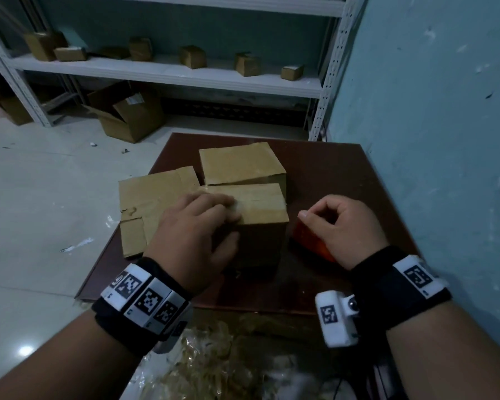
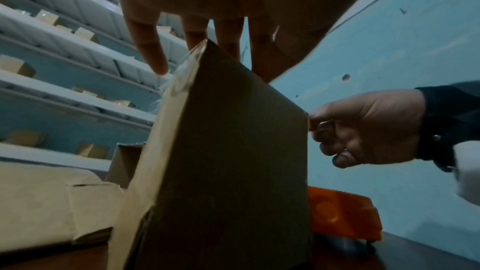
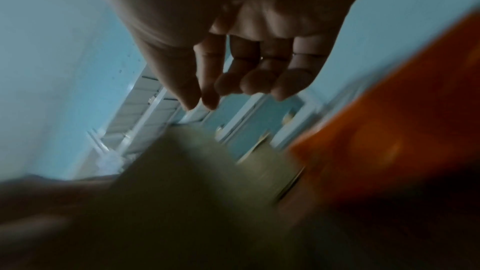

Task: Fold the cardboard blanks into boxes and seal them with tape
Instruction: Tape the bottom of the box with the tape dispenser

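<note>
A folded cardboard box (image 1: 260, 209) stands in the middle of the dark table (image 1: 329, 174). My left hand (image 1: 197, 226) rests on its top left corner, fingers laid flat over clear tape (image 2: 182, 77) and thumb against the front face. My right hand (image 1: 344, 223) hovers just right of the box with loosely curled fingers, and nothing shows in it. Below it lies an orange tape dispenser (image 1: 309, 241), partly hidden. In the blurred right wrist view my right hand (image 3: 246, 65) hangs over the box (image 3: 194, 171) and the dispenser (image 3: 389, 130).
A second closed box (image 1: 240, 166) stands right behind the first. A flat cardboard blank (image 1: 147, 203) lies at the table's left. A blue wall (image 1: 445, 140) borders the right side. Shelves (image 1: 191, 79) with small boxes and an open carton (image 1: 127, 114) stand beyond. Crumpled plastic (image 1: 208, 356) lies near me.
</note>
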A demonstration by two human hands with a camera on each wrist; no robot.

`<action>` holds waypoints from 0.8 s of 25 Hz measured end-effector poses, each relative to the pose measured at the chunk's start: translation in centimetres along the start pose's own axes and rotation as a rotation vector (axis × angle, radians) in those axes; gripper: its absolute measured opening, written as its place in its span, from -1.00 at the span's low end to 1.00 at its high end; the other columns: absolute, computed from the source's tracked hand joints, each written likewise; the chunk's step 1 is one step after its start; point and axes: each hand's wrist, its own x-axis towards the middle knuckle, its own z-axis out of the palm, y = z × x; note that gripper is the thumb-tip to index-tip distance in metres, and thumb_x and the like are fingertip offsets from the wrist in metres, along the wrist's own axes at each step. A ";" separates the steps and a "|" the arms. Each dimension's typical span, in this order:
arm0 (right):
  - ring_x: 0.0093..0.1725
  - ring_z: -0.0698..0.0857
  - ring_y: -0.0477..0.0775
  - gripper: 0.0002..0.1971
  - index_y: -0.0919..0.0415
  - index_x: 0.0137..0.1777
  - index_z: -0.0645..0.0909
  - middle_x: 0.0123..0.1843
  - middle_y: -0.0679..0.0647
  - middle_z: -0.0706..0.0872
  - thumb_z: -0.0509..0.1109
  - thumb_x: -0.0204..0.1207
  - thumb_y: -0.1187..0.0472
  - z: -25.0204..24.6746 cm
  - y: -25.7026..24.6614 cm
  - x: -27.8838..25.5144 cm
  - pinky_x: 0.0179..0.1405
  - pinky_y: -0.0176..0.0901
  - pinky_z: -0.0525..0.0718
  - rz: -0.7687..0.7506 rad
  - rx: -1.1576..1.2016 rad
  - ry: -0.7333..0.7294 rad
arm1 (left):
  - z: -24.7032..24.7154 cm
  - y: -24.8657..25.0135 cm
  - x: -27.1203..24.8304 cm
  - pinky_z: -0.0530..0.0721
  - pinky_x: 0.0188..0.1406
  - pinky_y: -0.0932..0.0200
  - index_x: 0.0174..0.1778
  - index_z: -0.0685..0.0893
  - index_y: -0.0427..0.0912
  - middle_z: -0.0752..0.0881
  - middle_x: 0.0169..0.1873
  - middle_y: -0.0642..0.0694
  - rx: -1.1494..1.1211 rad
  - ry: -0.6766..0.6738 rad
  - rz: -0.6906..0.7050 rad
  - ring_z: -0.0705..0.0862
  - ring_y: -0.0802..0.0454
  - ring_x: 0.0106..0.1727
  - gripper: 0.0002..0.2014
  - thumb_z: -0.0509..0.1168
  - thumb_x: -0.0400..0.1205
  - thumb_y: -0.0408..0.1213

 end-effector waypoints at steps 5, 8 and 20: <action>0.26 0.73 0.13 -0.30 -0.15 0.53 0.46 0.31 0.01 0.72 0.45 0.47 -0.44 -0.4 5.2 2.7 0.27 0.16 0.69 0.165 -0.661 -0.143 | 0.0 -0.1 0.3 0.60 0.37 -0.08 0.47 0.64 0.16 0.54 0.41 0.08 0.032 -0.037 0.122 0.45 -0.05 0.48 -0.52 0.42 0.59 0.00; 0.42 0.67 0.16 -0.19 -0.17 0.70 0.24 0.46 0.02 0.68 0.41 0.53 -0.40 1.3 6.2 3.5 0.43 0.24 0.55 0.176 -0.742 -0.224 | 0.1 -0.5 0.7 0.47 0.51 -0.32 0.57 0.54 0.35 0.49 0.51 0.08 0.100 -0.122 0.203 0.41 -0.12 0.58 -0.49 0.34 0.67 -0.05; 0.46 0.51 -0.23 -0.19 -0.32 0.75 0.26 0.57 -0.24 0.50 0.49 0.51 -0.18 -6.1 3.2 -0.7 0.42 -0.33 0.46 -0.296 -0.126 0.113 | 0.1 5.3 2.7 -0.14 0.75 -0.50 0.66 0.29 0.17 0.19 0.76 0.20 0.131 -0.347 -0.009 -0.06 0.08 0.82 -0.24 0.38 0.55 0.22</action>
